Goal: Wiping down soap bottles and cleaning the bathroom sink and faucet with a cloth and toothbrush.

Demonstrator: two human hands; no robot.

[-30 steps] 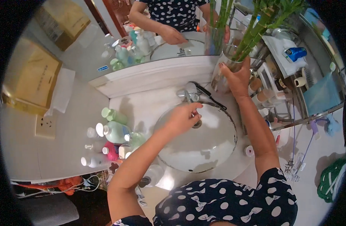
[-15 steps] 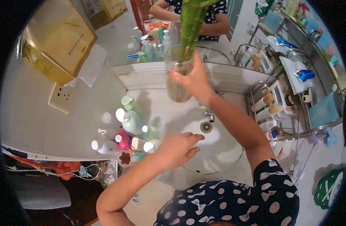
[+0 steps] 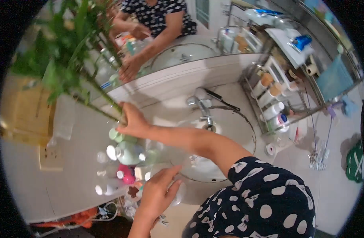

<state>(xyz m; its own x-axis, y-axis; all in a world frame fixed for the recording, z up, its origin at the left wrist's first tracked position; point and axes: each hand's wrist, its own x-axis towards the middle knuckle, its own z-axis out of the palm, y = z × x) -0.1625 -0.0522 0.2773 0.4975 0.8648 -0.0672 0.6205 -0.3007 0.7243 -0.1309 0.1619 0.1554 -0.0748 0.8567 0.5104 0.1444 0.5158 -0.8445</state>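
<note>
My right hand (image 3: pixel 135 122) is at the back left of the washbasin counter, wrapped around the top of a clear glass vase. The vase is mostly hidden behind the hand and bottles. Long green plant stems (image 3: pixel 102 94) rise from it and lean to the left, ending in a blurred mass of leaves (image 3: pixel 63 51). Nearer to me, my left hand (image 3: pixel 159 192) hovers beside the bottles, fingers apart and holding nothing. Between my hands stand a pale green bottle (image 3: pixel 129 154) with a white cap and a pink bottle (image 3: pixel 127 174).
The white washbasin (image 3: pixel 237 146) has a chrome faucet (image 3: pixel 202 104), with a black-handled item (image 3: pixel 223 100) lying behind it. A wire rack (image 3: pixel 255 99) of bottles stands right. A mirror (image 3: pixel 178 51) runs along the back. A gold box (image 3: pixel 25 113) and a wall socket (image 3: pixel 51 158) are at left.
My right hand has carried the vase with the plant from above the basin's back edge to the back left corner. My left hand has drawn back toward me. The view has shifted.
</note>
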